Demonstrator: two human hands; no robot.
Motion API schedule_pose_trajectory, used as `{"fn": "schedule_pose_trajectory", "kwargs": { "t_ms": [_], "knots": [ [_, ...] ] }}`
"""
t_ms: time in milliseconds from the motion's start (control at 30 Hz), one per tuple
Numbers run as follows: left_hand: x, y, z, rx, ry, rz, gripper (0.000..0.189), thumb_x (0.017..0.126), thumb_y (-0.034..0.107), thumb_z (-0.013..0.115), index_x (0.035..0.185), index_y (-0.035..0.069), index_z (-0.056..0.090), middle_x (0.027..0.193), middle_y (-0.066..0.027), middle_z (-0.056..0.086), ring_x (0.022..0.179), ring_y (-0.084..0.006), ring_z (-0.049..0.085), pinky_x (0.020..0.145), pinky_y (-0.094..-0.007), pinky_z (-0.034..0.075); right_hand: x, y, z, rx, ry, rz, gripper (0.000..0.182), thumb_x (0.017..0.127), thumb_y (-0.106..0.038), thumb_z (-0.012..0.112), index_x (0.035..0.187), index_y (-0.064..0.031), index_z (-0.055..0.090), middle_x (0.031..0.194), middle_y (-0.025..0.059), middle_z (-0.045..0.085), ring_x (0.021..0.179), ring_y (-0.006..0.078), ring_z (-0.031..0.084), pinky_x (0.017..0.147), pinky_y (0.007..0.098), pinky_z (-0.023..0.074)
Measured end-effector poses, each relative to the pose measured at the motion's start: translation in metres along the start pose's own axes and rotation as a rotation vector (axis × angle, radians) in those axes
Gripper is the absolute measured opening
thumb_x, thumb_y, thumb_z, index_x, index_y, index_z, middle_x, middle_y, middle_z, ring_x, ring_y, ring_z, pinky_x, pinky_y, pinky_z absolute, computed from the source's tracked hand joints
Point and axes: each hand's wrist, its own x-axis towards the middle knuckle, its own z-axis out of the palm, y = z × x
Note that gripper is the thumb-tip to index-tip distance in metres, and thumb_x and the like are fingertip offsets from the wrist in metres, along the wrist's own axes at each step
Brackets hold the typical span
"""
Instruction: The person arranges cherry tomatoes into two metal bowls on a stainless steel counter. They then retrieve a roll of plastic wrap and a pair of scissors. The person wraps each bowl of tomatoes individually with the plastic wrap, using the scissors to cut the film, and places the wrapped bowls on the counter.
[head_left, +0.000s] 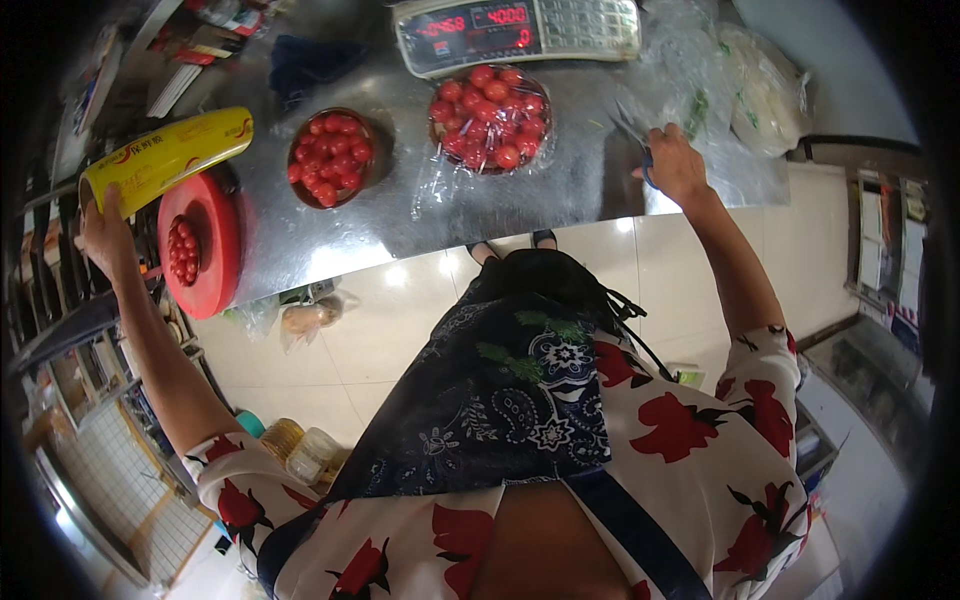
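Observation:
At the far left my left hand (111, 232) grips the near end of a yellow roll of cling film (169, 159), which bears writing. The roll slants above a red round lid or board (214, 259) that carries a small bowl of cherry tomatoes (184, 251). On the right, my right hand (675, 161) is closed around the blue handles of scissors (636, 133); their blades point away from me over the metal tabletop. Between my hands sit a brown bowl of cherry tomatoes (330, 157) and a larger bowl of tomatoes (491, 120) under clear film, whose loose edge spreads onto the table.
A digital scale (517, 34) with red digits stands behind the covered bowl. Clear plastic bags (757, 97) lie at the back right. A dark blue cloth (311, 64) rests at the back left. The steel table's (450, 217) front edge runs before me.

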Motion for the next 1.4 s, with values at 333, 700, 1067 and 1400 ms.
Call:
{"fn": "schedule_pose_trajectory", "kwargs": {
  "t_ms": [333,700,1067,1400],
  "knots": [
    [0.069,-0.041,0.109,-0.072,-0.192,0.155,0.052,0.084,0.045,0.051,0.127,0.015,0.048,0.106,-0.0169,0.061,0.096,-0.032,0.059,0.08,-0.0364,0.046,0.018,0.007,0.0,0.069,-0.325,-0.045,0.041,0.059,-0.029,0.077,0.082,-0.0003,0.06,0.086,0.018,0.063,0.087,0.0318,0.061,0.072,0.0396,0.0477],
    [0.067,-0.044,0.11,0.405,0.223,0.452,0.044,0.081,0.042,0.056,0.119,0.019,0.054,0.108,-0.0119,0.059,0.099,-0.0302,0.055,0.084,-0.0452,0.04,0.019,-0.001,-0.005,0.374,-0.396,0.182,0.032,0.058,-0.021,0.077,0.068,0.0035,0.059,0.055,0.0135,0.058,0.053,0.0302,0.06,0.055,0.0371,0.0492],
    [-0.254,0.169,0.12,-0.887,-0.589,0.077,0.03,0.081,0.009,0.061,0.11,0.001,0.057,0.104,-0.0083,0.056,0.09,-0.0153,0.053,0.082,-0.0264,0.042,0.007,-0.037,0.019,0.896,0.045,0.164,0.028,0.078,-0.024,0.064,0.087,0.0012,0.058,0.076,0.0141,0.062,0.075,0.0217,0.065,0.059,0.0313,0.0501],
    [-0.277,0.167,0.186,-1.533,-1.306,-0.845,0.012,0.087,0.008,0.054,0.098,0.003,0.058,0.075,-0.0034,0.057,0.067,-0.0139,0.054,0.062,-0.0301,0.047,0.0,-0.107,0.046,1.956,-0.273,0.251,0.014,0.083,-0.011,0.061,0.093,-0.0051,0.053,0.076,0.0047,0.057,0.063,0.0142,0.056,0.054,0.0263,0.0433]
  ]
}}
